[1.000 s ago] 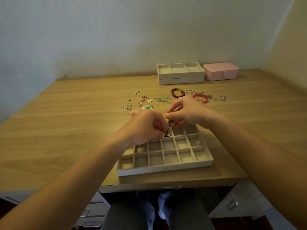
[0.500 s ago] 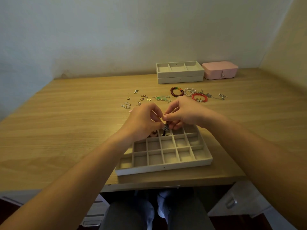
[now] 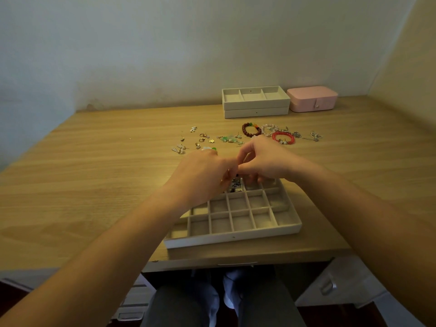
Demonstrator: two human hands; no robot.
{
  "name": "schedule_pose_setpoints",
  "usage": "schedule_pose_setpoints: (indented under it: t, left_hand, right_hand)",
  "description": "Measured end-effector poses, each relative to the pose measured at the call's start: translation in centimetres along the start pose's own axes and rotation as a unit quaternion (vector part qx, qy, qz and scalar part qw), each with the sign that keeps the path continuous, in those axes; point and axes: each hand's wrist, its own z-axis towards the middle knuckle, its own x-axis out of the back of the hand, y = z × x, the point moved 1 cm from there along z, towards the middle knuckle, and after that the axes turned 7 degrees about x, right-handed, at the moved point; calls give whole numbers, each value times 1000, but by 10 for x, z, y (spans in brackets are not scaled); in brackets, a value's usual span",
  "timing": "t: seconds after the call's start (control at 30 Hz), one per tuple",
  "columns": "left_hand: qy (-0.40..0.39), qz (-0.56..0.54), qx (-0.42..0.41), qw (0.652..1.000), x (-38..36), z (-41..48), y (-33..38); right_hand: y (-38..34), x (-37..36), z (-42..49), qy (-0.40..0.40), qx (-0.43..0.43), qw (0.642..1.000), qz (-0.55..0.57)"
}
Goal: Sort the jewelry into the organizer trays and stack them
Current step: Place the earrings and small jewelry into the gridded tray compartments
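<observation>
Grip: our left hand [image 3: 205, 177] and right hand [image 3: 267, 162], fingers curled, pinch a small dark piece [image 3: 236, 183] over the tray [image 3: 233, 240], 12 o'clock row; we'd seat it low before releasing.

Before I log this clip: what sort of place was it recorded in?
Probably a home desk in a room corner: a wood-grain desk against a plain wall, a pink jewelry box at its back edge, and a drawer unit below, beside the person's knees.
</observation>
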Motion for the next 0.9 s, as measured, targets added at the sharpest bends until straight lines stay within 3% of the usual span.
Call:
schedule_pose_setpoints:
  t: [0.23,0.47,0.9]
  left_hand:
    - [-8,-4,-1,1000,-3,-2,5]
    - [-19,-201,117,972,-17,1,-1]
    - [-51,-156,63,984,-11,-6,-7]
  right_hand:
    - [-1,-7,4,6,27,997,-70]
    - [-2,-14,4,28,51,990,-127]
    - [1,-12,2,7,57,985,-164]
